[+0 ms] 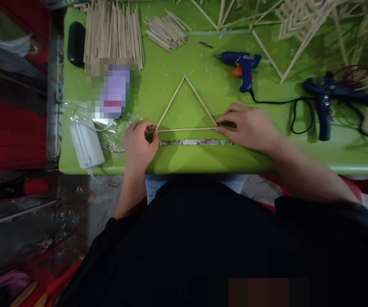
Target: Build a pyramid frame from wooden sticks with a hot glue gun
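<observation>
Three thin wooden sticks form a triangle (186,129) lying on the green table (196,160), its tip pointing away from me. My left hand (141,143) pinches the near left corner between thumb and fingers. At the near right corner, the thumb and fingertips of my right hand (246,127) close on the stick ends. A flat, speckled strip (196,142) lies just on my side of the bottom stick, parallel to it. Beyond my right hand, a blue glue gun (246,64) rests on its side.
Stick bundles (113,34) (166,32) lie at the back left, near a black case (76,44), a phone (115,91) and a white power bank (86,144). Joined stick frames (302,25) fill the back right. A dark cutter-like tool (324,115) and cables lie at right.
</observation>
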A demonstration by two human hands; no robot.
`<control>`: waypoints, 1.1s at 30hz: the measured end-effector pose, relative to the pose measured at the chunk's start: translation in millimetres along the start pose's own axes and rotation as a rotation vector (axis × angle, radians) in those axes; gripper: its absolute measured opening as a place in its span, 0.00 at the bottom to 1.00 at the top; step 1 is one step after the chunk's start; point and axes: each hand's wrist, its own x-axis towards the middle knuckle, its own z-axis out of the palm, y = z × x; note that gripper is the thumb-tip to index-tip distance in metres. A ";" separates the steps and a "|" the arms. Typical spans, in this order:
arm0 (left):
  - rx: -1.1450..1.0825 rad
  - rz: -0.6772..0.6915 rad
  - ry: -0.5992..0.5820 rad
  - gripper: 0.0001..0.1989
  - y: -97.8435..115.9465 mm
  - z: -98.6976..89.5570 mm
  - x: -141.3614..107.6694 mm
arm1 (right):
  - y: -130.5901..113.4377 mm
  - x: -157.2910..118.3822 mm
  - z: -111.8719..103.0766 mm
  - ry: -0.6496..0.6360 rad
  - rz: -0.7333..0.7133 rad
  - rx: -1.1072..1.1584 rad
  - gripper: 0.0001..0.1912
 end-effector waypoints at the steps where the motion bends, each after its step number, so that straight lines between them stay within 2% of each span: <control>1: -0.001 0.004 0.000 0.09 -0.1 -0.1 0.0 | -0.5 0.0 -0.2 0.001 0.000 0.000 0.22; 20: 0.007 0.030 -0.012 0.10 -0.6 0.4 0.3 | -0.1 1.0 -0.9 -0.027 -0.023 -0.032 0.22; 26: -0.017 0.043 0.003 0.09 1.0 -0.2 -0.2 | 4.0 0.4 1.7 0.013 -0.062 -0.058 0.21; 33: -0.059 0.069 0.038 0.12 -3.1 1.8 -0.1 | 12.2 -1.3 -4.1 -0.013 -0.146 -0.038 0.21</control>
